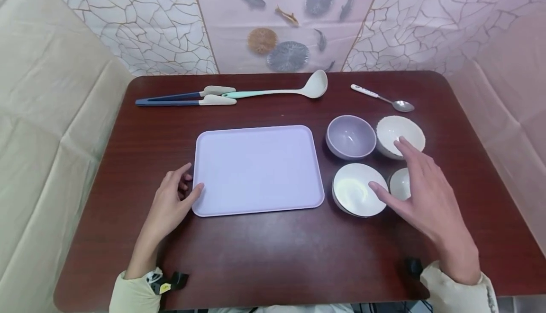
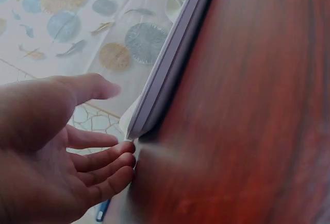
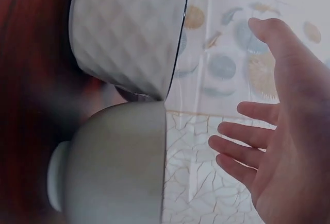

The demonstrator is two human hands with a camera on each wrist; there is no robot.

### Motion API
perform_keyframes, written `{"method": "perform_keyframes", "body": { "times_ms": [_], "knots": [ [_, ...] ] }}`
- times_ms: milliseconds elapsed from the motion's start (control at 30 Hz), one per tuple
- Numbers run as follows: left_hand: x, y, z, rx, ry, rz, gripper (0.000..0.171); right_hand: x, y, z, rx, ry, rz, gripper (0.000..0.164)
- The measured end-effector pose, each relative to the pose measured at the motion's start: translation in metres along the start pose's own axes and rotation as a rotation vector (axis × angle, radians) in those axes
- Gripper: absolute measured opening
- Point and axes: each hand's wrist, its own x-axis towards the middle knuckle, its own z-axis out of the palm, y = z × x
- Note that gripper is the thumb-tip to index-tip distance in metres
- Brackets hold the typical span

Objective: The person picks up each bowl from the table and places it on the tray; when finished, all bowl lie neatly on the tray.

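Observation:
At the left edge of a pale lilac tray is my left hand, its thumb reaching over the rim. In the left wrist view the fingertips are beside the tray's corner with the thumb raised apart; whether they touch it, I cannot tell. My right hand, fingers spread and holding nothing, hovers over the bowls at the right. Nearest its thumb is a white bowl. Behind stand a purple bowl and another white bowl. A further white bowl is partly hidden under the hand.
Along the back of the dark wooden table lie blue-handled tongs, a ladle with a mint handle, and a metal spoon with a white handle. The tongs' tips meet the ladle's handle end. Patterned cloth hangs behind.

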Motion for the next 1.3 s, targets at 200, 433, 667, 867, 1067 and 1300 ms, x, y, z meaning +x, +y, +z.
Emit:
{"method": "perform_keyframes", "body": {
  "times_ms": [200, 433, 667, 867, 1067, 1300],
  "knots": [
    [-0.001, -0.005, 0.003, 0.007, 0.018, 0.027, 0.057, -0.014, 0.007, 0.005, 0.123, 0.045, 0.089, 0.095],
    [0.0, -0.008, 0.008, 0.001, -0.017, 0.044, 0.063, -0.031, 0.012, 0.007, 0.193, 0.069, 0.194, 0.098],
    [-0.002, -0.01, 0.009, 0.04, -0.06, 0.02, 0.074, -0.044, 0.016, 0.008, 0.226, 0.107, 0.276, 0.096],
    [-0.012, -0.011, 0.003, 0.098, -0.076, 0.016, 0.075, -0.052, 0.024, 0.015, 0.308, 0.124, 0.315, 0.096],
    [-0.022, -0.009, -0.003, 0.112, -0.099, -0.001, 0.084, -0.054, 0.037, 0.02, 0.441, 0.135, 0.314, 0.097],
    [-0.018, -0.009, 0.006, 0.075, -0.149, 0.001, 0.106, -0.065, 0.053, 0.018, 0.525, 0.187, 0.32, 0.092]
  ]
}}
